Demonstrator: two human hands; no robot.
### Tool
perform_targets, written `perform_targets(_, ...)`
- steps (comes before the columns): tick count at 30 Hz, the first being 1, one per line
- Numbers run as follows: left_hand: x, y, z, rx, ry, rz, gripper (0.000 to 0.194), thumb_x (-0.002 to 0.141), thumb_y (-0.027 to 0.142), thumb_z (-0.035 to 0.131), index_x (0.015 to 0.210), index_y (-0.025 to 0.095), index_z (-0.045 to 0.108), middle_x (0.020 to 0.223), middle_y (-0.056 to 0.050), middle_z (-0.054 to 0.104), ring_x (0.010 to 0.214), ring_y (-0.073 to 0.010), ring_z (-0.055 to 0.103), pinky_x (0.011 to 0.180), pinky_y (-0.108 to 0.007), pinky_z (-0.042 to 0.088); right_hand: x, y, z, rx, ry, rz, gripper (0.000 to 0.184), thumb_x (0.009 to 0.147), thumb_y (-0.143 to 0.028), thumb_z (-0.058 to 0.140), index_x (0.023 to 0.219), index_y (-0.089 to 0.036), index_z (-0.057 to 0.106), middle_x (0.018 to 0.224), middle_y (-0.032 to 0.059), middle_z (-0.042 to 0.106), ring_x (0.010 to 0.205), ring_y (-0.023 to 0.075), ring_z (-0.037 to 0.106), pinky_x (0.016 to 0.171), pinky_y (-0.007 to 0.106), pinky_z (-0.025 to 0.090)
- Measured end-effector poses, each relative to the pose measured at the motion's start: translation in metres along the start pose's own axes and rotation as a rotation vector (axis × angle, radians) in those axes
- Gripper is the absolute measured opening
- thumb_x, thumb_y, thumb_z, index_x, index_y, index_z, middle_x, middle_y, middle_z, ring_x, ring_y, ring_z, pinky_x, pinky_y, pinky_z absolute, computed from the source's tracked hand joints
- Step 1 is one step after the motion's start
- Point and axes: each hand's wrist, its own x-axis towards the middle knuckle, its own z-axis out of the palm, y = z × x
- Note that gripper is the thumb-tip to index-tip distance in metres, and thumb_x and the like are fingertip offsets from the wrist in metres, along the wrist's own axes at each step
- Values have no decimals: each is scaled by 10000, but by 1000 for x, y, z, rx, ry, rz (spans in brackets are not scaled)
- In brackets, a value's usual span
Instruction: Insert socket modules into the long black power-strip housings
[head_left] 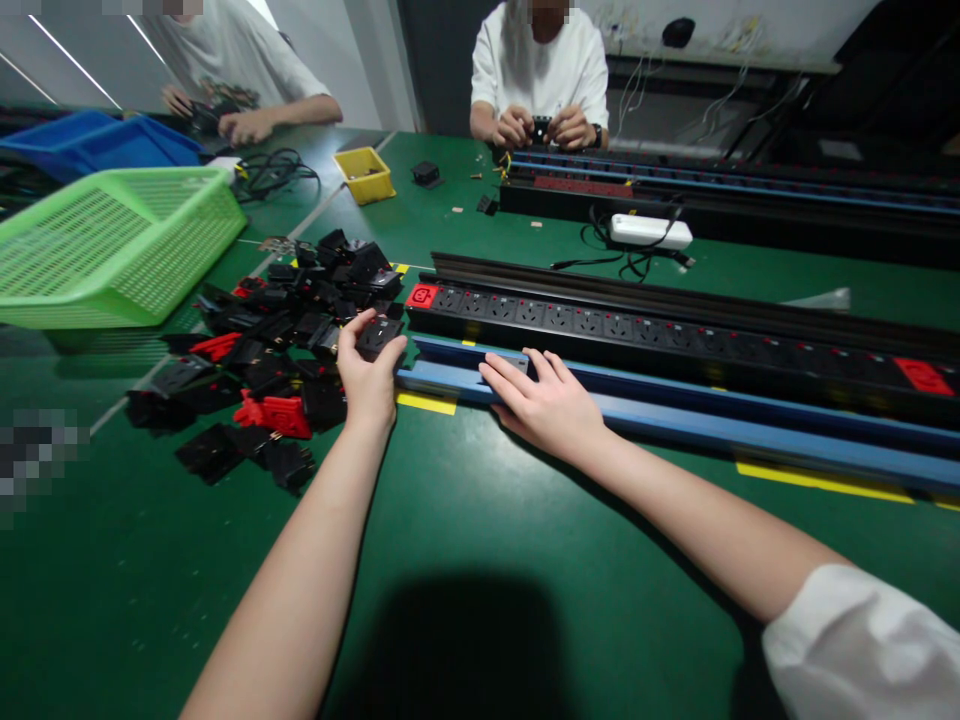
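My left hand [367, 375] pinches a black socket module [379, 337] between thumb and fingers, just off the left end of a blue metal rail [442, 375]. My right hand [551, 405] lies over that rail, fingers around a dark module [519, 364] in its channel; the fingers cover most of this piece. Left of my left hand spreads a loose pile of black socket modules [259, 365], with a few red modules [276, 412] among them. Behind the rail lies a long black power strip [600, 322] with a row of black sockets and a red one near each end.
A green basket [127, 270] stands at left, blue bins [97, 140] behind it. Farther back are a yellow tray [364, 178] and a white power strip [650, 231] with cables. Two people [540, 80] across the table hold small dark parts. Yellow tape [426, 402] marks the green tabletop.
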Motion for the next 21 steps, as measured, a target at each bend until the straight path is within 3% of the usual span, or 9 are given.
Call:
perform_targets(5, 5, -1, 0, -161, 51, -160, 489, 741, 362, 697, 1200, 215, 613, 1185, -66, 621, 760, -115, 612, 693, -255, 537, 0, 1, 0, -2, 3, 1, 520, 1002, -339, 499, 1507, -214, 485, 1578, 35, 459, 1293, 400, 535, 1063, 573, 449)
perform_targets(9, 6, -2, 2, -181, 56, -182, 406, 838, 405, 602, 1192, 208, 619, 1199, -80, 629, 708, -97, 594, 627, -230, 510, 0, 1, -1, -5, -1, 0, 512, 1008, -338, 485, 1504, -211, 488, 1575, 28, 464, 1291, 402, 537, 1062, 572, 451)
perform_targets(12, 4, -2, 2, -112, 34, -148, 422, 837, 393, 640, 1213, 202, 627, 1242, -90, 636, 832, -140, 645, 706, -258, 545, 0, 1, 0, -1, -1, 1, 520, 1006, -333, 490, 1512, -215, 478, 1581, 32, 454, 1296, 398, 535, 1064, 571, 448)
perform_targets(14, 2, 0, 1, -21, 10, -89, 396, 850, 370, 641, 1207, 199, 642, 1241, -84, 655, 982, -178, 661, 860, -300, 554, 0, 1, 0, -2, 1, 1, 521, 1006, -331, 490, 1514, -216, 476, 1583, 31, 451, 1296, 400, 534, 1066, 573, 446)
perform_targets(17, 0, 3, -2, 143, 29, 30, 327, 872, 318, 623, 1171, 193, 667, 1211, -67, 682, 1143, -200, 629, 1051, -334, 478, 0, 1, 1, -3, 6, 2, 519, 1008, -335, 486, 1513, -214, 478, 1583, 29, 449, 1296, 402, 533, 1065, 575, 448)
perform_targets(21, -2, 8, -4, 251, 60, 73, 279, 870, 305, 623, 1108, 185, 707, 1117, -62, 709, 1080, -202, 645, 1034, -342, 477, 0, 1, 0, 7, -3, 5, 523, 1005, -328, 489, 1515, -213, 475, 1585, 35, 446, 1302, 399, 531, 1065, 575, 449)
